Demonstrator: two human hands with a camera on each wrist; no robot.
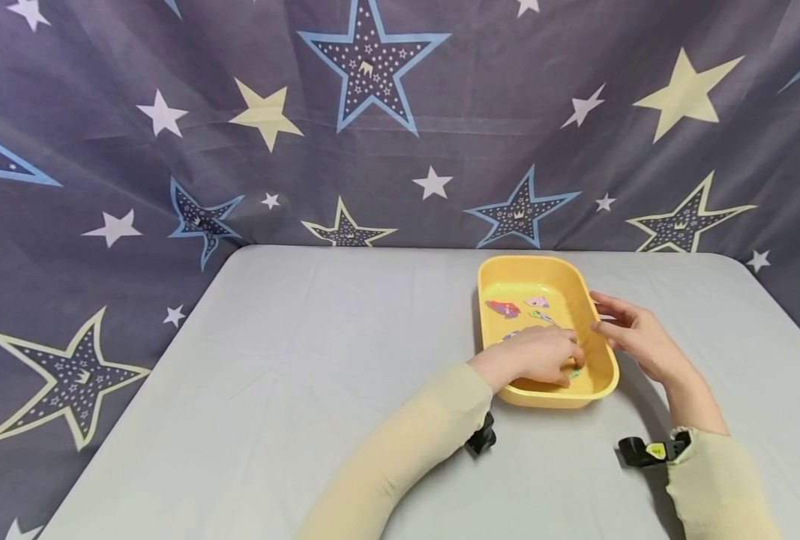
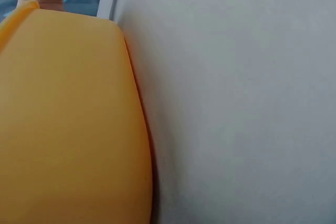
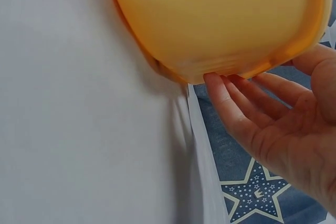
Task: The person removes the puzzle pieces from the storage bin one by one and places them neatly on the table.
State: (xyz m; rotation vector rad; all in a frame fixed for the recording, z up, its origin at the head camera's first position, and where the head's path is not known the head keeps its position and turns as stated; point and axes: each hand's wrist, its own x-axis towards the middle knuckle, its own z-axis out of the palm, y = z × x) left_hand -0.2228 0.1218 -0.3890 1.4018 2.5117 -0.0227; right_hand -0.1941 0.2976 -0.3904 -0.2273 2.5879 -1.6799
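Observation:
A yellow plastic tray stands on the right side of the table. My left hand reaches over its near left rim, fingers bent down towards the tray floor. By those fingertips shows a small green piece; I cannot tell whether they pinch it. Farther up in the tray lie a flat red and purple piece, a pink one and a slim green and blue one. A blue and white piece is partly hidden by my left hand. My right hand touches the tray's outer right wall with extended fingers.
A pale grey cloth covers the table. Behind it hangs a dark curtain with star prints. Black straps, one at the left wrist and one at the right, stick out over the table near the sleeves.

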